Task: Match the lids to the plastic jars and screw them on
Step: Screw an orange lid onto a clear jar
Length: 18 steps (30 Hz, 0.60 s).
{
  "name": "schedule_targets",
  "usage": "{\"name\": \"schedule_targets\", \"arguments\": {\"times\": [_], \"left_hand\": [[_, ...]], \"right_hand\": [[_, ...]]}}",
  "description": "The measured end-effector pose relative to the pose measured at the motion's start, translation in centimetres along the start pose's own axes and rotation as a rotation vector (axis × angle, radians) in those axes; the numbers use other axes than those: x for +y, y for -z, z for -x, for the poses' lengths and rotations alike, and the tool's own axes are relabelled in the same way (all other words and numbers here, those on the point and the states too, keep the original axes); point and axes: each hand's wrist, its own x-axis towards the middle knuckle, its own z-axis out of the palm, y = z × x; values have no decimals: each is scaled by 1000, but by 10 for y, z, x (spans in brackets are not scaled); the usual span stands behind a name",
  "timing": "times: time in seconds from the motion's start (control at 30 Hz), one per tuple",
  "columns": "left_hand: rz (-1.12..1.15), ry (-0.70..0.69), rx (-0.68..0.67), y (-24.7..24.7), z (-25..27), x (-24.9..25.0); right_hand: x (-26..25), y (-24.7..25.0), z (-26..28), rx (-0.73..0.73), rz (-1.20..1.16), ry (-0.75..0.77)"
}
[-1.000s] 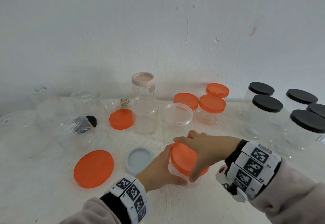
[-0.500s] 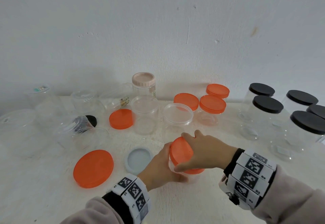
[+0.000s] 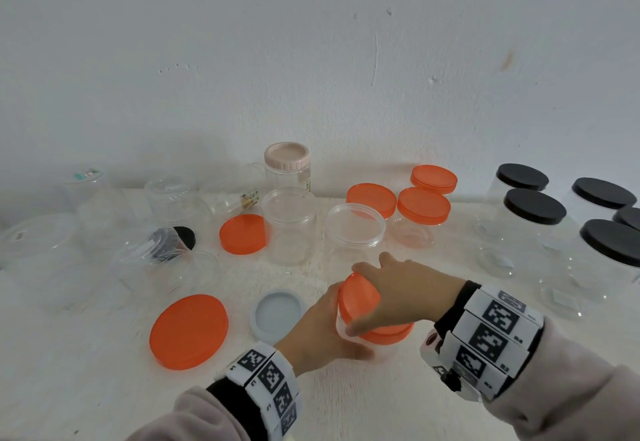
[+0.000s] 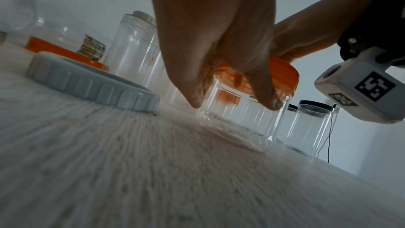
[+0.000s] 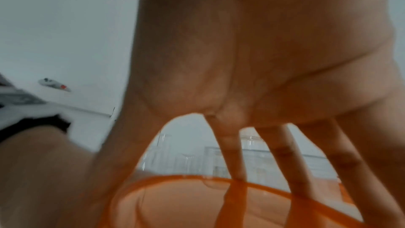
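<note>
A small clear jar (image 4: pixel 238 124) stands near the table's front, under an orange lid (image 3: pixel 360 300). My left hand (image 3: pixel 322 329) grips the jar's side, thumb and fingers curled round the plastic (image 4: pixel 232 96). My right hand (image 3: pixel 394 293) lies over the lid from the right, its fingers and thumb curled round the rim (image 5: pixel 236 190). The jar's body is mostly hidden by both hands in the head view.
Loose lids lie to the left: a large orange one (image 3: pixel 188 331), a grey one (image 3: pixel 277 312), a smaller orange one (image 3: pixel 242 234). Open clear jars (image 3: pixel 289 226) stand behind, orange-lidded jars (image 3: pixel 423 206) further back, black-lidded jars (image 3: pixel 535 206) at the right.
My right hand has turned on the orange lid, its wrist swinging toward the front, while my left hand keeps hold of the jar in the same spot.
</note>
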Motion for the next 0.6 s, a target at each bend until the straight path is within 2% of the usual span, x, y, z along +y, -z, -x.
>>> {"name": "schedule_targets", "arguments": {"times": [0.1,0.23,0.47,0.6], "left_hand": [[-21,-4,8,0,0,-1],[-8,-8,4,-1,0,-1],[24,9,-3,-1,2,0],[1,10,-2,-1,1,0]], "right_hand": [[0,10,5,-95,18,71],[1,13,5,-84,6,145],[1,1,-1,15,-22,23],[2,7,2,-42,-33,29]]}}
